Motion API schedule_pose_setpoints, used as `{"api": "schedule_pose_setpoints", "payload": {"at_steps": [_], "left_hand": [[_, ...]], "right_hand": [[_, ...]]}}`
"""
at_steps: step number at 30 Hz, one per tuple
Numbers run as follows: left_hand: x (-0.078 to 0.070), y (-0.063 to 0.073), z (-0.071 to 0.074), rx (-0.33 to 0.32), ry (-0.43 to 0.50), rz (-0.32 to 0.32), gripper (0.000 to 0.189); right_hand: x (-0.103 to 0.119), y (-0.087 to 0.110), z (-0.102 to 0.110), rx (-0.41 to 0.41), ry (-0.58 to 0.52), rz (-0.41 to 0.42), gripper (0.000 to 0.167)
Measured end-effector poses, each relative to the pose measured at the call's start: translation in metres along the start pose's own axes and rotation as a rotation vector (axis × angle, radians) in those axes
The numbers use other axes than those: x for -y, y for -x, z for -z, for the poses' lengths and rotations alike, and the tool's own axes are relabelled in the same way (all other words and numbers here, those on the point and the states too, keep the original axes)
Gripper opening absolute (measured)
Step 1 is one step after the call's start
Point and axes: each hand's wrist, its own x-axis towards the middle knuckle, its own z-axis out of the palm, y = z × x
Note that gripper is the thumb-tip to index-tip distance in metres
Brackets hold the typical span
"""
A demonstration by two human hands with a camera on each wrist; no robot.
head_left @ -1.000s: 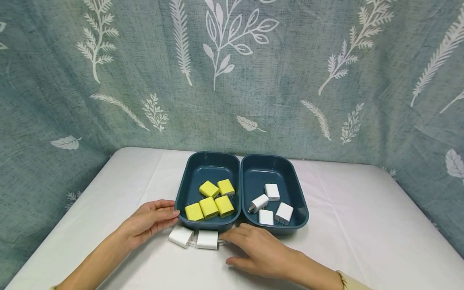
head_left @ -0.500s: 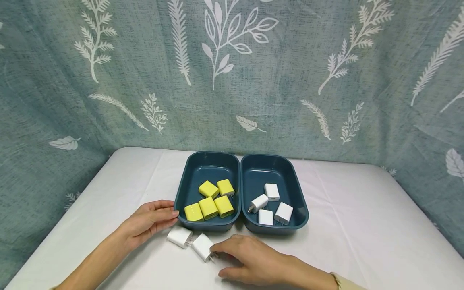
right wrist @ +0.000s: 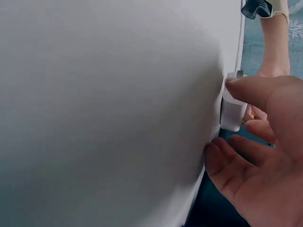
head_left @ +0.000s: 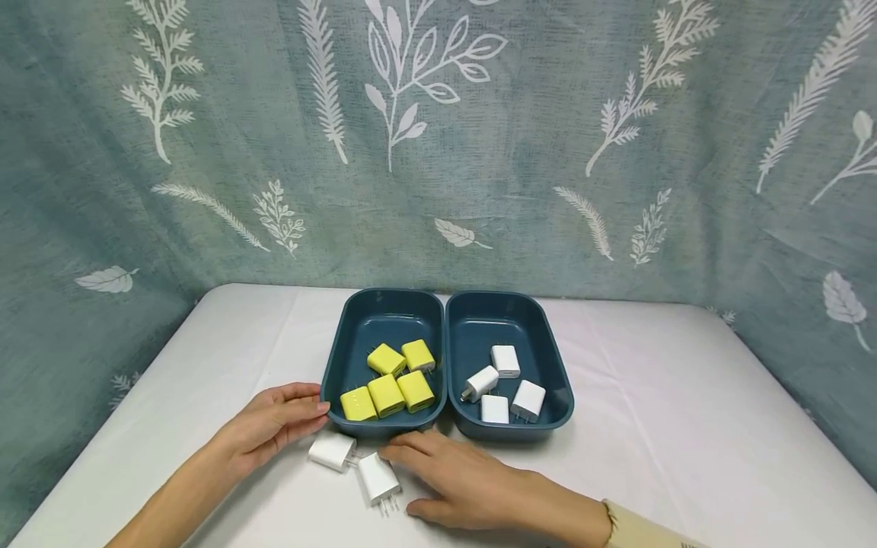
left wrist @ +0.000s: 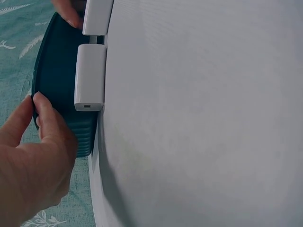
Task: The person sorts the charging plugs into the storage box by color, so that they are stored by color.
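Observation:
In the head view my left hand (head_left: 277, 422) is at the front left corner of the left blue tray (head_left: 331, 380). The left wrist view shows its thumb and fingers pinching the tray's rim. Two white plug adapters lie on the cloth in front of this tray. The left adapter (head_left: 332, 450) is near my left hand, prongs toward the right. Its neighbour, the right adapter (head_left: 378, 479), has prongs facing the front edge. My right hand (head_left: 473, 483) is beside that one, index fingertip right at its upper corner, thumb apart, fingers loosely bent and not closed around it.
Several yellow plug adapters (head_left: 386, 395) sit in the left tray. Beside it, the right blue tray (head_left: 563, 380) contains several white adapters (head_left: 528, 400). White cloth covers the table (head_left: 658, 426), and a patterned green curtain (head_left: 521, 228) hangs behind.
The right adapter has turned from prongs pointing right to prongs pointing toward the front, and shifted slightly. My right hand has moved left with it. The left hand keeps its place on the rim.

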Motion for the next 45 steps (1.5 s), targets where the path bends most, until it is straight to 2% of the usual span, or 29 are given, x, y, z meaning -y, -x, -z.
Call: {"api": "schedule_pose_setpoints", "payload": {"at_steps": [3,7,16,20,23,29,37,45], "left_hand": [[0.002,0.001,0.001,0.0,-0.001,0.004,0.058],[0.003,0.001,-0.001,-0.007,0.01,0.008,0.06],[0.003,0.001,0.001,-0.008,0.015,0.009,0.055],[0.004,0.002,0.002,-0.003,0.022,0.009,0.055],[0.005,0.002,0.002,0.009,0.028,0.003,0.054],[0.005,0.002,0.003,0.014,0.021,0.002,0.052],[0.003,0.002,0.003,0.052,0.02,0.002,0.051],[0.0,0.001,0.0,0.044,0.004,0.003,0.059]], "right_hand": [[-0.001,-0.007,-0.002,0.04,0.017,0.042,0.063],[-0.001,-0.011,-0.004,0.016,0.036,0.078,0.056],[-0.002,-0.014,-0.006,0.022,-0.085,0.008,0.047],[-0.002,-0.015,-0.008,0.017,-0.079,0.0,0.046],[-0.001,-0.015,-0.01,0.021,-0.086,-0.012,0.052],[0.001,-0.016,-0.015,-0.027,-0.071,-0.001,0.05],[0.001,-0.015,-0.017,-0.073,-0.152,-0.01,0.046],[0.003,-0.008,-0.008,-0.097,-0.282,-0.03,0.044]]}}
